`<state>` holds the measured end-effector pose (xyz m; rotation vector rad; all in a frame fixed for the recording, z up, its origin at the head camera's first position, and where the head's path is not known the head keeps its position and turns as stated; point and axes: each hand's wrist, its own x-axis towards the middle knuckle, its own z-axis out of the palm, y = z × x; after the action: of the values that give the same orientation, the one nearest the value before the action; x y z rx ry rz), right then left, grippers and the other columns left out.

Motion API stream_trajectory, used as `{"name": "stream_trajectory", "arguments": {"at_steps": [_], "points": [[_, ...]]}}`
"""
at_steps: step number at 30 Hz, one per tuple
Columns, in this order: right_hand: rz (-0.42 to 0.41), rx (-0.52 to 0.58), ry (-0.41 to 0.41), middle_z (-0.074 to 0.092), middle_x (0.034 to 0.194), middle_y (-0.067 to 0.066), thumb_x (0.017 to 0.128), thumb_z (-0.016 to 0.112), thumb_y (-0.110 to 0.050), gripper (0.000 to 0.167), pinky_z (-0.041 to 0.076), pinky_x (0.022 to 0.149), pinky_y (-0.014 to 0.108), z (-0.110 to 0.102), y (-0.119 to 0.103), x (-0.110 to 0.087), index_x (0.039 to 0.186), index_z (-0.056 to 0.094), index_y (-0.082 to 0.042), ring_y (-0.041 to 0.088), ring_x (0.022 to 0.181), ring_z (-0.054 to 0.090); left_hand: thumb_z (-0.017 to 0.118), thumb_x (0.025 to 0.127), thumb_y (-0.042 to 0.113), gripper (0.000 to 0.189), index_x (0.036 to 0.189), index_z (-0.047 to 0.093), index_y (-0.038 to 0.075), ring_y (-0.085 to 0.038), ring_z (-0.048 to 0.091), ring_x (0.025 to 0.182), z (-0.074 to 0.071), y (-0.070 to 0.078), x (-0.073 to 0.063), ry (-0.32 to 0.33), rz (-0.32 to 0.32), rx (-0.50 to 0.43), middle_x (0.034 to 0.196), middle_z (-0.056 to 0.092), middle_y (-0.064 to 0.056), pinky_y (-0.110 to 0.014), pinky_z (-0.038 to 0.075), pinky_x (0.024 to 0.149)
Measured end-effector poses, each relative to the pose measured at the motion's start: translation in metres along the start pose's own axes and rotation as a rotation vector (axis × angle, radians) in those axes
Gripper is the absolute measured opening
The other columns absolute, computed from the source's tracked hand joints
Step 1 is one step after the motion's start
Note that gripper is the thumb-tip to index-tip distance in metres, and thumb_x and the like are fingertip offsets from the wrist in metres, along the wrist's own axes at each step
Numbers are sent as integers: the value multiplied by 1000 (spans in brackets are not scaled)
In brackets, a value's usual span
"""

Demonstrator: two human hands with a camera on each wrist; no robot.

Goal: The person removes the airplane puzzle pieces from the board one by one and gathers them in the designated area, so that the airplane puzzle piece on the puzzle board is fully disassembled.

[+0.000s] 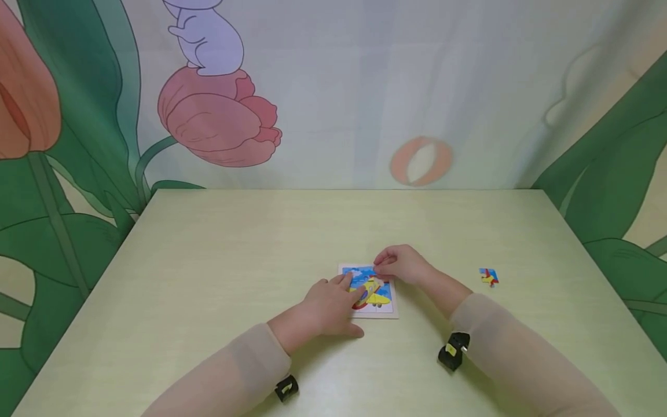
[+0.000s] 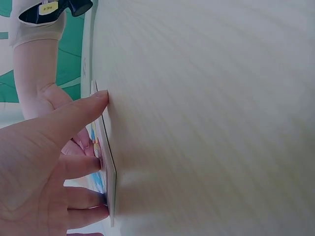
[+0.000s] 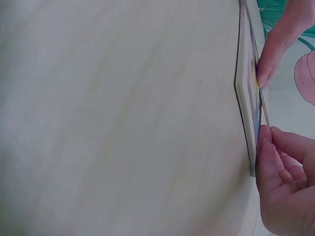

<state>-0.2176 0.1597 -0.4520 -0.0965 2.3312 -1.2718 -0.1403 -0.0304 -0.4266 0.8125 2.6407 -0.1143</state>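
Note:
A small square jigsaw puzzle [image 1: 375, 315] lies on the table, its picture a yellow airplane on blue sky inside a pale frame. My left hand [image 1: 329, 306] rests on its left part with fingers spread and straight, the thumb off the near edge. At the puzzle's upper right corner my right hand [image 1: 405, 264] pinches a thin puzzle piece [image 3: 266, 114] between thumb and forefinger. In the right wrist view this piece stands tilted off the board, close to a left fingertip. My hands cover parts of the picture.
One loose puzzle piece [image 1: 488, 277], blue, red and yellow, lies on the pale table [image 1: 234, 249] to the right of my right hand. Behind the table's far edge hangs a curtain [image 1: 333, 104] printed with flowers and leaves.

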Motion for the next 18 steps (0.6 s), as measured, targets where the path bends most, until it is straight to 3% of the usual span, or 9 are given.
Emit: {"name": "stream_trajectory", "arguments": {"at_steps": [11, 18], "points": [[-3, -28, 18, 67, 83, 6, 86, 67, -13, 17, 51, 72, 27, 0, -3, -3, 98, 64, -1, 16, 75, 64, 57, 76, 69, 85, 145, 36, 24, -25, 29, 135, 1, -2, 1, 10, -2, 46, 150, 29, -11, -43, 36, 100], [23, -14, 26, 68, 83, 6, 86, 68, -14, 19, 51, 75, 28, 0, 0, -4, 99, 65, -1, 16, 76, 64, 58, 76, 68, 85, 145, 36, 23, -26, 29, 136, 2, -2, 1, 8, 3, 25, 150, 28, -12, -43, 36, 99]]}}
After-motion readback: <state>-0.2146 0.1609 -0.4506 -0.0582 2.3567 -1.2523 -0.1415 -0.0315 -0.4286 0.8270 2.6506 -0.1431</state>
